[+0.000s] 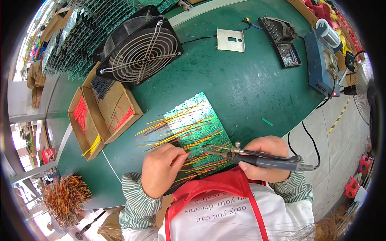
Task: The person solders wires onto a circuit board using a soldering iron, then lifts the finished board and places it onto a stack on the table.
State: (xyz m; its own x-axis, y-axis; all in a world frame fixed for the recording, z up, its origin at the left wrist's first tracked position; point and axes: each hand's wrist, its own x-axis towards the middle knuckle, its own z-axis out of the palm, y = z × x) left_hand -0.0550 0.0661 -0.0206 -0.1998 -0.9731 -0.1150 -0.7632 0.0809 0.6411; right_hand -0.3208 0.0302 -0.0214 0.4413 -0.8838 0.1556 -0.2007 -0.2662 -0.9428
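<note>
Circuit-board panel (209, 125) lies on the green table (249, 96), set at an angle between the two hands, its near end by the red apron (213, 186). The left hand (161, 168) is over its left edge, thumb and forefinger pinched together on what appears to be a thin red wire (188, 153). The right hand (273, 146), just off its right edge, grips a soldering iron (265, 162) by the grey handle; the metal tip is above the panel, contact cannot be told. Red, yellow and black wires (177, 115) lie across the panel and project past its left edge. Left of these stands a divided cardboard box (128, 96) containing loose wires. Behind the box is a black fan (138, 52). Farther back lie a metal plate (230, 40) and a black tray (281, 40); at right stands a blue unit (317, 60) bearing a spool (329, 34).
</note>
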